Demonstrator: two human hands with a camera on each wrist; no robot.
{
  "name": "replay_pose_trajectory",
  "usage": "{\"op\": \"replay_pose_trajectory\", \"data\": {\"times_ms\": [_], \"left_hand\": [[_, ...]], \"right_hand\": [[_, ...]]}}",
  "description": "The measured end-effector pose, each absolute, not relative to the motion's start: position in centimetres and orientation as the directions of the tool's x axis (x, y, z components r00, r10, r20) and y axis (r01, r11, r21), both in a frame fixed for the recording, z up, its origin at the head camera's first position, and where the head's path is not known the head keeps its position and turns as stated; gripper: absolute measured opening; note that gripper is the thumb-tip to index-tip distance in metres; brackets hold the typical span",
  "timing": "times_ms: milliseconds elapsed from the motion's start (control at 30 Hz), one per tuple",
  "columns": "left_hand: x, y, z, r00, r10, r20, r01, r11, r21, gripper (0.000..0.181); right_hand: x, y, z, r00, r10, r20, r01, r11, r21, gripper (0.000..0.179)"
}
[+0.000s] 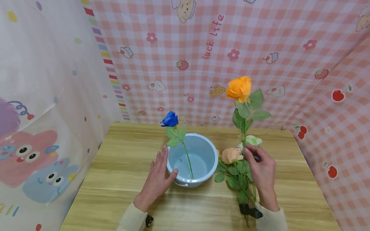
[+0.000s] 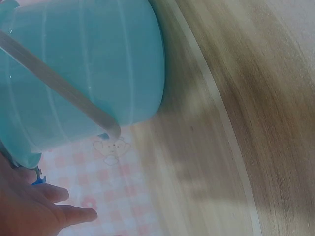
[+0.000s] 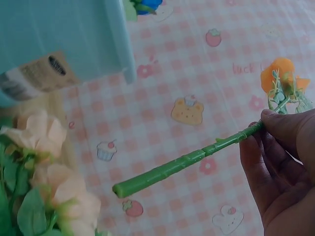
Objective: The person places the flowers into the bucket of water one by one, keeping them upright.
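Right hand fingers and thumb pinched the green stem of an orange rose, some way below the bloom. The rose stood up out of the grip, to the right of a pale blue bucket and apart from it, while the thick lower end of the stem stuck out free. Peach roses and their greenery lay on the table close by.

The left hand was spread with fairly straight fingers at the bucket's left side, curled around nothing. Inside the bucket, a blue rose leaned against the rim, its head over the far left edge.

As for handling, the orange rose looked artificial and light, probably top-heavy, since the large bloom sat at the far end of a long stem. The stem seemed stiff, smooth and perhaps a little slick, with small knobs that could help the fingertips. The bare stretch beneath the leaves looked the best place to hold; petals and leaves seemed soft and easy to crease or pull loose. The bucket looked like light plastic, likely to slide if knocked, so a palm against its wall seemed a sensible steady.
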State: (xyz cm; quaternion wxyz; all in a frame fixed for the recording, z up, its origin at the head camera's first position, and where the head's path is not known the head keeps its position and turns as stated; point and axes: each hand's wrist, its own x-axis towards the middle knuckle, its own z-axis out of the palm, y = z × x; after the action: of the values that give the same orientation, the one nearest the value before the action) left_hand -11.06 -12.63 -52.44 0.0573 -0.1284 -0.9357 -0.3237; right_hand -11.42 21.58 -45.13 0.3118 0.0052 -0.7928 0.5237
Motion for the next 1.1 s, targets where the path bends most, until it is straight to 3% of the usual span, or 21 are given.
{"op": "replay_pose_trajectory", "data": {"times_ms": [1100], "left_hand": [[-11.1, -12.6, -52.6, -0.958, 0.203, 0.2, 0.283, 0.763, 0.58, 0.089]], "right_hand": [[-13.5, 15.0, -42.8, -0.831, 0.205, 0.517, -0.429, 0.357, -0.83, 0.017]]}}
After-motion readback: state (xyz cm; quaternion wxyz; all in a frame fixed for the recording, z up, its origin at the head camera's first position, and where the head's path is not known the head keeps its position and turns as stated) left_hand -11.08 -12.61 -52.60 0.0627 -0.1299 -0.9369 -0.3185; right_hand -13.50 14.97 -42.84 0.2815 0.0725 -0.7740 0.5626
